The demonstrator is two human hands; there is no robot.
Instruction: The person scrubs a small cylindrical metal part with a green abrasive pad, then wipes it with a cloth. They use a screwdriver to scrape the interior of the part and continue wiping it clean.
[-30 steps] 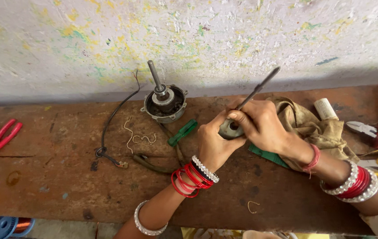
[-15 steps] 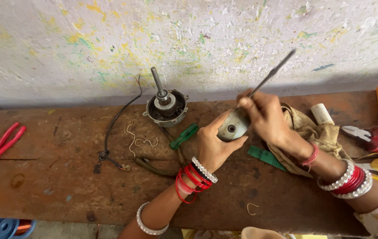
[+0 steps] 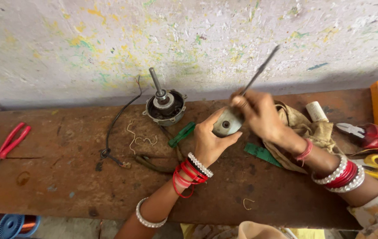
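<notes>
Worn wooden bench [image 3: 65, 177] against paint-flecked wall. Left hand [image 3: 209, 141] grips round metal motor cap [image 3: 227, 123] from below; right hand [image 3: 262, 113], closed around thin metal rod [image 3: 259, 71], sits directly above it.

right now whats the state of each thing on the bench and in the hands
left hand: gripping the round metal motor cover
right hand: blurred, holding a thin metal rod tilted up to the right
motor housing: on the bench, shaft upright
red pliers: lying flat, untouched
black wire: loose, trailing from the motor housing
cloth: crumpled under the right wrist
</notes>
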